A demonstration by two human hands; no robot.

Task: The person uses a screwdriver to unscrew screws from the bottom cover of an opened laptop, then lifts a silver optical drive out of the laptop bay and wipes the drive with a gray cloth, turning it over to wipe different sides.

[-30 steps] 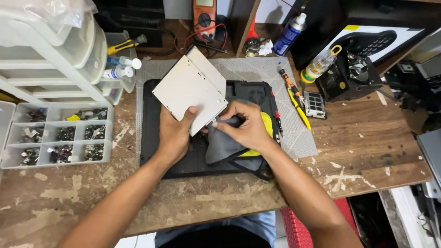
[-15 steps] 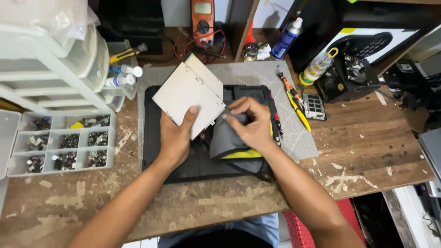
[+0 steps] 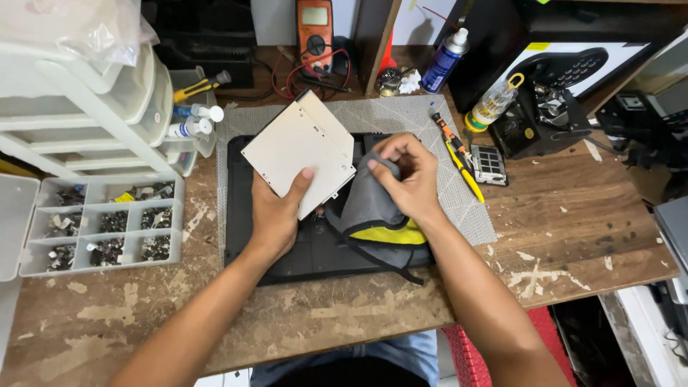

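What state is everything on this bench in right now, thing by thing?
Left hand: gripping the flat white drive.
White drive: lifted, tilted over the black laptop.
Right hand: bunching the grey and yellow cloth.
Cloth: crumpled, resting on the laptop.
Black laptop: lying flat on the grey mat.
Parts box: lid open.
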